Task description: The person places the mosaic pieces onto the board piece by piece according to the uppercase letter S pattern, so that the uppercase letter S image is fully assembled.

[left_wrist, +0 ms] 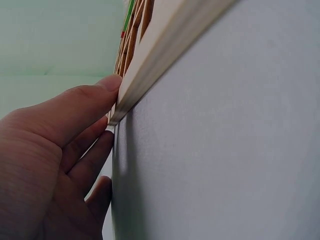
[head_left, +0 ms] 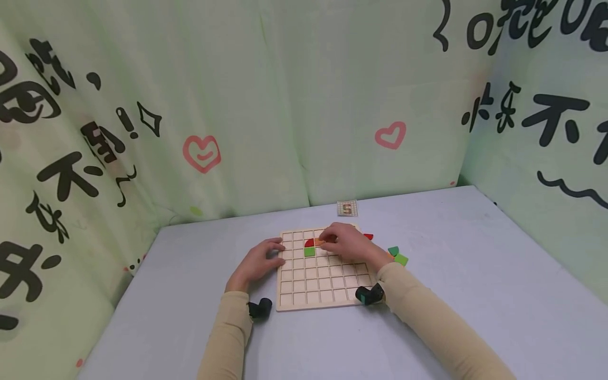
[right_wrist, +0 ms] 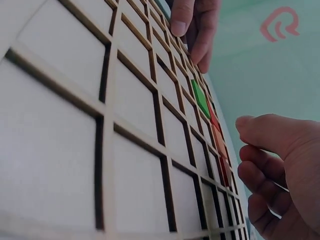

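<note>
The orange piece (head_left: 317, 242) lies in the grid of the wooden board (head_left: 325, 307), near its far edge, just left of the right hand's fingertips and partly covered by them. The right hand (head_left: 349, 244) is clearly the nearer one, reaching in from the right across the board. In the right wrist view its fingers are loosely bent, with the thumb a little apart from them and no piece visible between; whether a fingertip touches the orange piece, I cannot tell. The orange piece's long axis cannot be judged in the head view, but the right wrist view shows it in line between a red piece (head_left: 310, 243) on its left and a dark red piece (right_wrist: 225, 171) on its right. A green square (head_left: 310, 252) sits on the near side of the left-hand red piece.

At the board's left edge, the left hand (head_left: 258, 261) has its fingers extended and parted, thumb and fingertips resting against the rim, gripping no piece.

Outward to the right, loose green pieces (head_left: 401, 259) lie on the desk (head_left: 190, 316) beside the right wrist. A small patterned card (head_left: 347, 208) lies beyond the board's far edge.
</note>
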{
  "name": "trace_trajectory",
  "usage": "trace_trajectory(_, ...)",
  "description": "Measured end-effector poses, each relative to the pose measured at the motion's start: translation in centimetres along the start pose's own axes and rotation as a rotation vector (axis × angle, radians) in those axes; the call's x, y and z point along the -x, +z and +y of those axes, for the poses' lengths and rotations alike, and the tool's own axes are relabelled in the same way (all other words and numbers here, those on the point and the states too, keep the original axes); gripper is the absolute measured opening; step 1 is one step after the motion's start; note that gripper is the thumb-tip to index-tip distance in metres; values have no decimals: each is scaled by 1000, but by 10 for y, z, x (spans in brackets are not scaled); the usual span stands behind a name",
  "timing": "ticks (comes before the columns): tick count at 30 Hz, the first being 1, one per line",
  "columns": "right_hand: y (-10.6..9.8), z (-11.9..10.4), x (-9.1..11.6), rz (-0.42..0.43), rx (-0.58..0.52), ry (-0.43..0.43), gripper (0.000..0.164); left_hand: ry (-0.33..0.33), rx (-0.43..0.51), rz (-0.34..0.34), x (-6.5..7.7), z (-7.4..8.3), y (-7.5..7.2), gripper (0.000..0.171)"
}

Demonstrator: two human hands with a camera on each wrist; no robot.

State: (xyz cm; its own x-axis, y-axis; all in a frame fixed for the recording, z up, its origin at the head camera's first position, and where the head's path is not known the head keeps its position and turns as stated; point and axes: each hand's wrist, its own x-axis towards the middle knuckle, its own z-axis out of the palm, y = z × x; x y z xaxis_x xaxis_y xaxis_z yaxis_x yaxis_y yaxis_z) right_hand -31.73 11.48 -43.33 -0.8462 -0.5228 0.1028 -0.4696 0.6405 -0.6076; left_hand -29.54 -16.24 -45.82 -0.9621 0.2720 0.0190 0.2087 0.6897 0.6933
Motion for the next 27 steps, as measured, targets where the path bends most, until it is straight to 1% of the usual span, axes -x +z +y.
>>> trace_trajectory(6, -16, 13, 15, 28, -6, 100, 25, 2, 3, -1, 0, 0, 0, 30)
trace_trajectory(13, -33, 31, 39, 52, 4, 188, 29, 5, -2, -3, 0, -1, -1, 30)
trace_trajectory(19, -50, 50, 59, 31, 9, 279, 32, 3, 2, -2, 0, -1, -1, 30)
trace_trajectory(27, -69, 68, 82, 7, 48, 331, 34, 9, 3, -4, 0, 0, -1, 30)
